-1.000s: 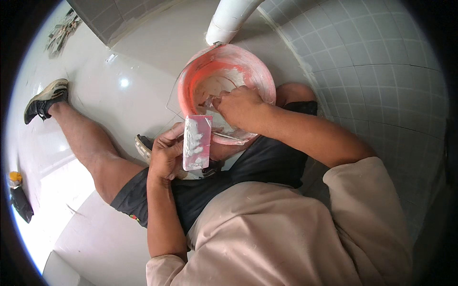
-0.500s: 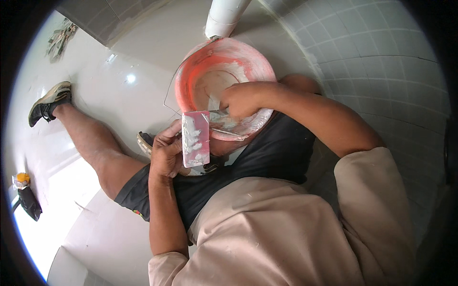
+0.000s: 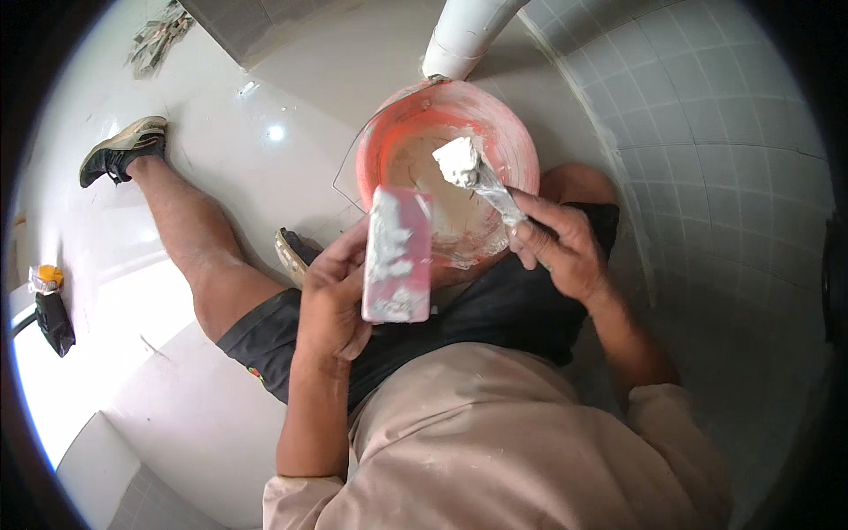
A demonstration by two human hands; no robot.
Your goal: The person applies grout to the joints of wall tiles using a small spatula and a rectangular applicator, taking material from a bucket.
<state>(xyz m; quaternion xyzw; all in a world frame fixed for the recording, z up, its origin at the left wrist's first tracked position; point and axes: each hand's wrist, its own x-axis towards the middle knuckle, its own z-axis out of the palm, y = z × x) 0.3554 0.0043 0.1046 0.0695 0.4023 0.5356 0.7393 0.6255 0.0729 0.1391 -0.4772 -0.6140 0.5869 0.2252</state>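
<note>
My left hand [image 3: 331,291], just left of the middle of the frame, had hold of a pink block [image 3: 413,256], its long side running up and down the frame. The fingers were bent in against the block's left edge, with some tips hidden behind it. White paste lay in ragged smears over the block's left half and along its bottom.

My right hand [image 3: 565,243], right of centre, was closed around the handle of a small scraper [image 3: 492,190], thumb and fingers pinched together on it. The scraper pointed to the upper left, a thick lump of white paste [image 3: 458,162] on its end, seen against the mouth of the bucket. That bucket [image 3: 521,132], pinkish red and streaked whitish inside, sat in the upper middle, partly covered by the block's top end. Its wire handle [image 3: 346,159] hung out to the left.

A white pipe [image 3: 466,40] stood just beyond the bucket at the top edge, and a grey tiled wall [image 3: 698,115] filled the upper right. My leg stretched to the left, ending in a black shoe [image 3: 124,150].
</note>
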